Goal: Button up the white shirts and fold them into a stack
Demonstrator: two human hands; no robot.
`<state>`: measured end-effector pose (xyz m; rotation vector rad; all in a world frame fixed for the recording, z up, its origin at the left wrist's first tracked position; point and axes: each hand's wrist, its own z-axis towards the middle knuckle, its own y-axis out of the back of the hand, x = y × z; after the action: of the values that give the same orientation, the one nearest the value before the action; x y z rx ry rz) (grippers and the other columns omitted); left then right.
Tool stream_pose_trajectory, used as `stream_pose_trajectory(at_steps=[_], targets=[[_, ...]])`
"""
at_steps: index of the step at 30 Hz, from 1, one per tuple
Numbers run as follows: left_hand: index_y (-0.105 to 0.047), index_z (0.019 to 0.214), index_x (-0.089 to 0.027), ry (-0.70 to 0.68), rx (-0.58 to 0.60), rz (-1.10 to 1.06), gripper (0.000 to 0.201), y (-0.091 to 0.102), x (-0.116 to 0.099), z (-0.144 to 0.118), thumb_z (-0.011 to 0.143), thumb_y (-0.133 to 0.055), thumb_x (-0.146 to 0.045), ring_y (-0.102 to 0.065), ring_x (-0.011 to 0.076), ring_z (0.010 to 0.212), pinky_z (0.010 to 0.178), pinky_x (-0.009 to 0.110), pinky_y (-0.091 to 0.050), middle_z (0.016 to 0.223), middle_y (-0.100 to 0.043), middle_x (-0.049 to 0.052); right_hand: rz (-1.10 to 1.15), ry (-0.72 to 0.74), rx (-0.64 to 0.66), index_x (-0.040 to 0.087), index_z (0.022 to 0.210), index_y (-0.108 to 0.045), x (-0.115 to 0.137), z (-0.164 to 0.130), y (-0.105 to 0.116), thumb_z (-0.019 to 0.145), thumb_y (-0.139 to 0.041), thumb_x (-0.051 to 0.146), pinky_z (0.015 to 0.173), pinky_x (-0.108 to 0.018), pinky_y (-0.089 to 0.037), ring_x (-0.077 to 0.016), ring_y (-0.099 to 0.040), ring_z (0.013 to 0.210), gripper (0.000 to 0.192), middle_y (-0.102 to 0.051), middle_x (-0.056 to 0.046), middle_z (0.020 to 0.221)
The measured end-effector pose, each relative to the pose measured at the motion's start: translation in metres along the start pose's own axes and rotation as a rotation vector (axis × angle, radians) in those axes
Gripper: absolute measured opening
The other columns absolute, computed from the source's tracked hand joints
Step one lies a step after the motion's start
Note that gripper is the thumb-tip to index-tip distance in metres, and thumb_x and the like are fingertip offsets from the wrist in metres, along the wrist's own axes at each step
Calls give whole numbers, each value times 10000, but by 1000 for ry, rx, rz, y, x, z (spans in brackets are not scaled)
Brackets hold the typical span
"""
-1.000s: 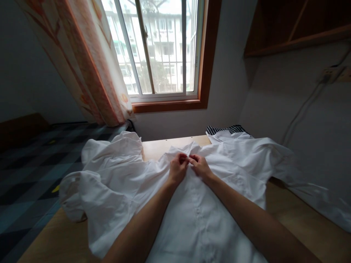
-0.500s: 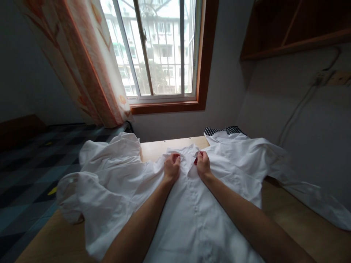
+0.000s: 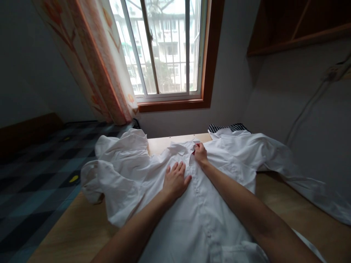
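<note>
A white button-up shirt [image 3: 175, 226] lies front side up on a light wooden table [image 3: 71, 223], its collar toward the window and its sleeves spread to both sides. My left hand [image 3: 177, 179] rests flat on the chest of the shirt, left of the button line, fingers spread. At the collar, my right hand [image 3: 200, 152] pinches the right collar edge. A small bit of dark red shows beside its fingertips; I cannot make out what it is. The fabric is wrinkled around the shoulders and sleeves.
A bed with a dark checked cover [image 3: 41, 175] adjoins the table on the left. Black-and-white striped cloth [image 3: 229, 128] lies at the table's far right. Behind are a window [image 3: 167, 54] and an orange floral curtain [image 3: 95, 62]. A wooden shelf [image 3: 296, 36] hangs upper right.
My left hand has let go of the left collar edge and moved down, now flat on the chest. My right hand stays pinched at the collar. The camera view has shifted slightly.
</note>
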<state>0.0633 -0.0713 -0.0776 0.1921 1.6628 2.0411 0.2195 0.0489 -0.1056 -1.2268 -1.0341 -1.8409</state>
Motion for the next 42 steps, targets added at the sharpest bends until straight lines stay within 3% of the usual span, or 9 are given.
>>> stream_pose_trajectory(at_steps=[5, 10, 17, 22, 25, 32, 37, 42], targets=[[-478, 1381, -216, -33, 50, 6, 535, -5, 17, 9, 904, -462, -459, -330, 328, 1385, 1114, 541, -206, 1474, -424, 118, -35, 108, 165, 184, 969, -586, 7, -15, 25, 784, -541, 220, 685, -264, -452, -153, -603, 717, 194, -660, -25, 835], [-459, 1403, -206, -34, 83, -3, 551, 0, 21, 13, 915, -433, -461, -302, 323, 1400, 1119, 551, -192, 1490, -397, 119, -377, 348, 437, 167, 842, -672, 17, -55, 47, 807, -592, 220, 764, -276, -421, -168, -589, 791, 103, -662, -63, 861], [-639, 1223, -253, 23, 111, -157, 493, 3, 23, 30, 746, -661, -375, -430, 314, 1300, 1089, 485, -262, 1390, -524, 96, -594, 274, 407, 177, 851, -688, 21, -67, 40, 831, -583, 238, 781, -309, -378, -206, -592, 860, 122, -685, -78, 890], [-762, 902, -226, 168, -11, -308, 211, 2, 10, 48, 733, -655, -295, -589, 257, 1068, 945, 359, -390, 1091, -691, 62, -610, 281, 432, 200, 803, -677, 20, -67, 43, 842, -588, 251, 758, -305, -362, -206, -591, 851, 110, -692, -69, 872], [-766, 778, -213, 249, -89, -311, 162, 1, -1, 49, 760, -633, -304, -609, 246, 946, 865, 347, -402, 923, -706, 62, -588, 302, 401, 187, 850, -668, 19, -73, 47, 860, -569, 237, 787, -317, -359, -221, -587, 898, 111, -686, -88, 929], [-747, 771, -221, 190, -127, -352, 139, -3, 0, 43, 769, -676, -341, -576, 239, 948, 886, 369, -376, 914, -683, 49, -445, 247, 350, 183, 837, -637, 19, -78, 54, 865, -566, 245, 797, -301, -371, -207, -587, 889, 98, -679, -72, 917], [-724, 764, -198, 120, -169, -452, 61, -10, 7, 46, 766, -668, -222, -574, 195, 866, 799, 309, -413, 872, -671, 44, -378, 233, 335, 181, 808, -629, 21, -79, 55, 860, -548, 234, 753, -290, -379, -193, -586, 818, 110, -676, -64, 868], [-708, 734, -183, 117, -270, -457, 75, -15, 0, 45, 776, -650, -161, -577, 177, 839, 772, 293, -423, 876, -670, 42, -391, 195, 310, 186, 787, -638, 23, -81, 55, 858, -549, 251, 760, -285, -365, -181, -590, 808, 131, -684, -45, 863]])
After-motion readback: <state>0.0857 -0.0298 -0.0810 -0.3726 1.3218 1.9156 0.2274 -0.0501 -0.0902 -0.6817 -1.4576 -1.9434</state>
